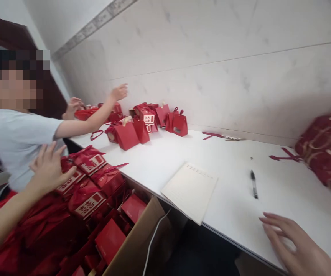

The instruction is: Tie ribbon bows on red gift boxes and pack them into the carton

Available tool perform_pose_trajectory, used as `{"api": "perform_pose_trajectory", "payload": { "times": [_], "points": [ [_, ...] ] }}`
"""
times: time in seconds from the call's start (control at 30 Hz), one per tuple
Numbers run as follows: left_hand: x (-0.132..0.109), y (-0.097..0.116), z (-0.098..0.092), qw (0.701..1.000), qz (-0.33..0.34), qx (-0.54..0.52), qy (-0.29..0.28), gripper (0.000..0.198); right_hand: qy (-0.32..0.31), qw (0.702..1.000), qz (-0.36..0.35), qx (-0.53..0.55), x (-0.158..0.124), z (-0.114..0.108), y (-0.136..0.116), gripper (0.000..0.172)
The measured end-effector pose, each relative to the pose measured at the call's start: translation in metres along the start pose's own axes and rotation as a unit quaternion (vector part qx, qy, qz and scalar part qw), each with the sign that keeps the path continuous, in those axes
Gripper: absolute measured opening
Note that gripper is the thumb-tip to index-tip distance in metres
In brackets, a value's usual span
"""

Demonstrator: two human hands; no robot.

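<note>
Red ribboned boxes (89, 203) are lying piled beside the worktop (231, 157), near the spread left hand (50, 168). This hand and the right hand (296, 239) are holding nothing. Probably light, stiff but crushable, the boxes are calling for gentle holding at their sides.

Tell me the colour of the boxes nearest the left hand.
The boxes are red, some with cream-and-red labels; best seen in the head view.

A white table (228, 211) carries a cream pad (190, 191) at its near edge. From the pad, red boxes (127, 136) stand toward eleven o'clock, a red ribbon (214, 134) lies at one, a pen (254, 186) at three, and a maroon bundle (320, 143) between two and three.
</note>
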State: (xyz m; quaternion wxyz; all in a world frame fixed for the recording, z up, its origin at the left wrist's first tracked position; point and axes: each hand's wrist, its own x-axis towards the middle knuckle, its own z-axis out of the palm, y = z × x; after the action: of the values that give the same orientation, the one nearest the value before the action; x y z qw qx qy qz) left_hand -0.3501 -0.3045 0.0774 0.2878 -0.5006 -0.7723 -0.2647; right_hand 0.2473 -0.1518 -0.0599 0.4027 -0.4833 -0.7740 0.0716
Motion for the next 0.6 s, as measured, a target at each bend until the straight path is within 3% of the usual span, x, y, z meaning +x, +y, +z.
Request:
{"api": "perform_pose_trajectory", "payload": {
  "times": [0.07, 0.1, 0.2, 0.27, 0.33, 0.43, 0.5, 0.6],
  "points": [
    [-0.001, 0.046, 0.009, 0.990, 0.121, -0.071, -0.016, 0.049, -0.032, 0.997, 0.054, -0.035, 0.025, -0.003, 0.002, 0.036],
    [-0.004, 0.074, 0.015, 0.979, 0.168, -0.099, -0.058, 0.040, -0.051, 0.994, 0.075, -0.061, 0.040, -0.002, 0.001, 0.034],
    [-0.022, 0.163, 0.041, 0.908, 0.288, -0.174, -0.250, 0.035, -0.105, 0.973, 0.140, -0.154, 0.087, 0.009, -0.005, 0.029],
    [-0.034, 0.213, 0.063, 0.855, 0.319, -0.221, -0.343, 0.041, -0.144, 0.955, 0.180, -0.188, 0.111, 0.018, -0.012, 0.035],
    [-0.041, 0.249, 0.082, 0.831, 0.304, -0.243, -0.398, 0.053, -0.176, 0.946, 0.208, -0.178, 0.126, 0.025, -0.016, 0.035],
    [-0.051, 0.283, 0.098, 0.817, 0.245, -0.248, -0.459, 0.066, -0.187, 0.948, 0.219, -0.134, 0.134, 0.029, -0.014, 0.035],
    [-0.061, 0.299, 0.095, 0.809, 0.211, -0.249, -0.490, 0.070, -0.181, 0.955, 0.215, -0.095, 0.134, 0.028, -0.008, 0.037],
    [-0.079, 0.323, 0.074, 0.790, 0.190, -0.242, -0.531, 0.072, -0.169, 0.962, 0.214, -0.007, 0.133, 0.023, 0.003, 0.026]
  ]
}}
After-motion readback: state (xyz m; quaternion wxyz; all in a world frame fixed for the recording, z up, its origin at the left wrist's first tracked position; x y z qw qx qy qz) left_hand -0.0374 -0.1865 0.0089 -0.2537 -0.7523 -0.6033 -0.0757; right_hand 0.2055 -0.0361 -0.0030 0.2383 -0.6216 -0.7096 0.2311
